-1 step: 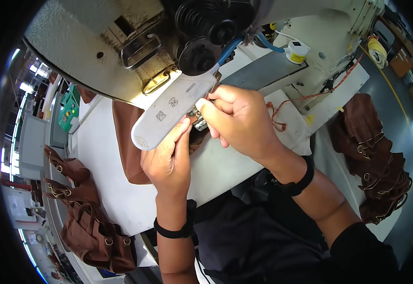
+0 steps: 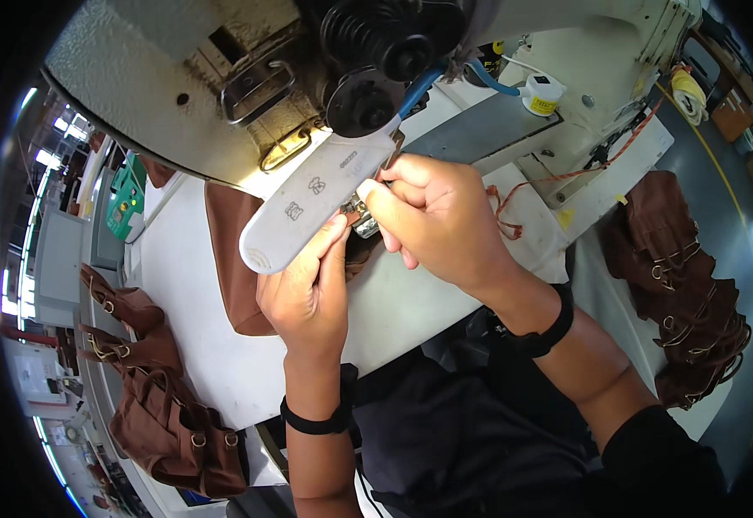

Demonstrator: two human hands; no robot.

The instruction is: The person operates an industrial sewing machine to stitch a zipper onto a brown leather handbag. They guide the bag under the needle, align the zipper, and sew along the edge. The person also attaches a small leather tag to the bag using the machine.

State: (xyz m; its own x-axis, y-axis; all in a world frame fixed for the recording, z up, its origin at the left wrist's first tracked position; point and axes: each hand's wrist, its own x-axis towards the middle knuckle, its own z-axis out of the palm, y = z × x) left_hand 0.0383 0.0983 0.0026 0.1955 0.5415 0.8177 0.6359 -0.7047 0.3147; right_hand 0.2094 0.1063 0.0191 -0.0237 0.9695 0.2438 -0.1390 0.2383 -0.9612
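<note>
My left hand (image 2: 305,298) is at the stitching area of a large sewing machine (image 2: 169,78). Its thumb and fingers are pressed together on the edge of a brown leather piece, partly hidden by the hand and machine. Just right of it, my right hand (image 2: 437,211) is closed in a pinch beside the metal parts (image 2: 361,221) around the machine's foot; what the pinch holds, if anything, is hidden. A long pale grey cover (image 2: 294,216) slants above the left fingers, hiding part of the work. Brown leather (image 2: 237,259) spreads on the white table, left of my left hand.
Several brown leather bags (image 2: 178,423) with metal rings lie at the left; more brown bags (image 2: 670,293) are piled at the right. Reddish thread (image 2: 536,181) trails over the machine's base. A small white bottle (image 2: 542,93) stands behind it. The white table (image 2: 178,285) stretches left.
</note>
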